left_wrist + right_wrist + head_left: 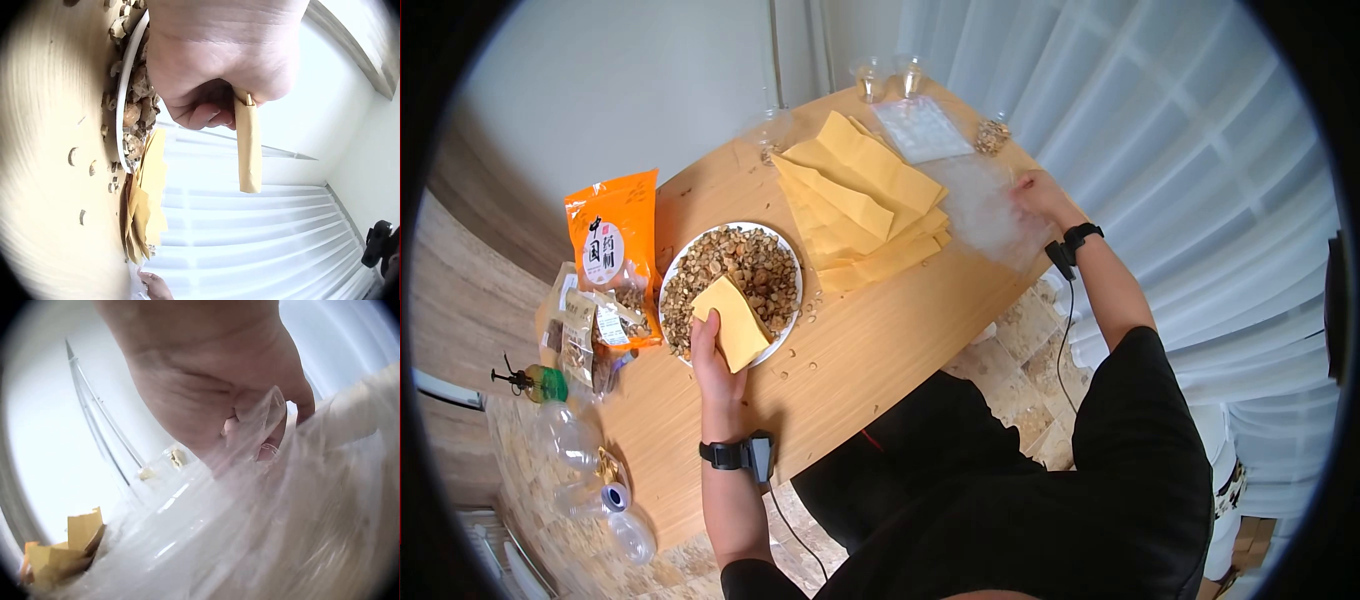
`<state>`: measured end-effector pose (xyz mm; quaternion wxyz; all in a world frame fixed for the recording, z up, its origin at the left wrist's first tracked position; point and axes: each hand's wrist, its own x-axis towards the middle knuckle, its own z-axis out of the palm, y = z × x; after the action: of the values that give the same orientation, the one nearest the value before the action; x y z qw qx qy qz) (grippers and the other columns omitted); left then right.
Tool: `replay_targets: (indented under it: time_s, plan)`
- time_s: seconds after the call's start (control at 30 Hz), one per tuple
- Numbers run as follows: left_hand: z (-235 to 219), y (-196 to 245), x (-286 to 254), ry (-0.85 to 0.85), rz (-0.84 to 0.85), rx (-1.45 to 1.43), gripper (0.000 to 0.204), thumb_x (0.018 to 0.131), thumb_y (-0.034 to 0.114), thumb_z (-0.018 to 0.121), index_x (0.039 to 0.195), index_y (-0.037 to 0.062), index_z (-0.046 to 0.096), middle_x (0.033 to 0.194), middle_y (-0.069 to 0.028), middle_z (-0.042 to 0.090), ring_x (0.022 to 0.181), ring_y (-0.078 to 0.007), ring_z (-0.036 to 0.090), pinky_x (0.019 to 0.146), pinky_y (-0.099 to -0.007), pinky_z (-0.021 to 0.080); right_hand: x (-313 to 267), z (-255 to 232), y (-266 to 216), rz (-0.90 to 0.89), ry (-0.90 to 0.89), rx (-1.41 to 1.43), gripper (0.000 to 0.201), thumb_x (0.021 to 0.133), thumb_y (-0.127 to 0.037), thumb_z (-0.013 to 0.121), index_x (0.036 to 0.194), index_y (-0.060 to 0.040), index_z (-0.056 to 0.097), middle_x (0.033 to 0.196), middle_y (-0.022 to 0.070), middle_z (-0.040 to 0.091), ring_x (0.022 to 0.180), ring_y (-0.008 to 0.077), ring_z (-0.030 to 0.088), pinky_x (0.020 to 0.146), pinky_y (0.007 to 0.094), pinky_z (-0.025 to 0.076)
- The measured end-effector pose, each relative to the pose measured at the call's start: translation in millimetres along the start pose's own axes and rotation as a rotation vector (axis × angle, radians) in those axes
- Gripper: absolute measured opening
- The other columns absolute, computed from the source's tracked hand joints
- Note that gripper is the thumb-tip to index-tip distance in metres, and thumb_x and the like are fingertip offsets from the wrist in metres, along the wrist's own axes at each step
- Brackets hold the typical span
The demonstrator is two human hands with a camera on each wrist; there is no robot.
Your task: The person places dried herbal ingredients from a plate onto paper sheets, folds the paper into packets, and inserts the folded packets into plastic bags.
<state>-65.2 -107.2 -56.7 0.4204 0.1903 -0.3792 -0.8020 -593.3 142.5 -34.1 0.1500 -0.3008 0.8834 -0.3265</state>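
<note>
My left hand (718, 368) grips a small folded yellow paper packet (732, 320) between thumb and fingers. The packet is over a white plate (662, 305) heaped with dried, chopped herb pieces (725, 258). Seen edge-on in the left wrist view, the packet (249, 150) is flat and thick, folded in layers. At the table's right side, my right hand (1045, 198) pinches thin clear plastic bags (985, 215). Crumpled plastic (187, 531) rises around its fingers in the right wrist view, partly covering the fingertips.
Yellow paper sheets (855, 200) lie stacked mid-table. An orange pouch (612, 225) and smaller packets (578, 335) stand left of the plate. Clear cups (910, 78) and a white plastic packet (923, 130) sit at the back. A green spray bottle (545, 383) is by the left edge.
</note>
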Motion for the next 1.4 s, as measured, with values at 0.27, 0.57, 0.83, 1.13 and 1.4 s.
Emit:
replay_targets:
  time_s: [0.27,0.57,0.83,1.13,1.4]
  plan:
    - [6,2,0,0.003,-0.002,0.014,0.038,0.096,0.015,0.047,0.131,0.0002,0.041,0.123,-0.0096,0.055,0.108,-0.018,0.057,0.092,-0.0315,0.047,9,-38,8,-0.253,0.079,0.032,0.008,0.082,-0.007,0.059,0.077,-0.0018,0.063,0.068,0.0076,0.066,0.061,0.0116,0.061,0.053,0.0277,0.048]
    - [35,9,-6,0.086,0.129,0.137,0.036,0.094,0.009,0.046,0.129,0.0047,0.043,0.117,-0.0086,0.055,0.105,-0.0188,0.056,0.088,-0.032,0.049,-61,-56,-110,-0.116,0.249,0.581,0.012,0.093,-0.01,0.05,0.103,-0.0048,0.052,0.097,0.011,0.066,0.08,0.0167,0.065,0.064,0.0277,0.053]
    - [5,3,-2,-0.027,0.056,0.21,0.024,0.09,0.01,0.042,0.089,-0.0004,0.064,0.09,-0.0105,0.063,0.082,-0.0176,0.062,0.074,-0.0272,0.05,-126,8,-182,-0.382,-0.049,1.188,0.007,0.093,-0.006,0.051,0.101,-0.0077,0.05,0.101,0.0159,0.066,0.087,0.0215,0.066,0.067,0.0326,0.057]
    - [13,2,-9,-0.218,0.068,0.575,0.021,0.094,0.017,0.055,0.093,0.0008,0.067,0.089,-0.0021,0.066,0.081,-0.0093,0.057,0.073,-0.0231,0.045,-187,124,-238,-0.369,-0.167,1.33,0.011,0.094,-0.003,0.049,0.104,-0.0071,0.049,0.101,0.0171,0.065,0.098,0.0265,0.064,0.076,0.0361,0.057]
    - [23,8,-14,-0.372,0.138,0.83,0.025,0.081,0.024,0.072,0.095,0.0042,0.068,0.083,-0.0025,0.066,0.066,-0.0062,0.052,0.054,-0.0231,0.039,-225,184,-266,-0.624,-0.184,0.65,0.022,0.094,-0.003,0.051,0.112,0.0044,0.062,0.1,0.012,0.064,0.105,0.0205,0.06,0.086,0.0284,0.051]
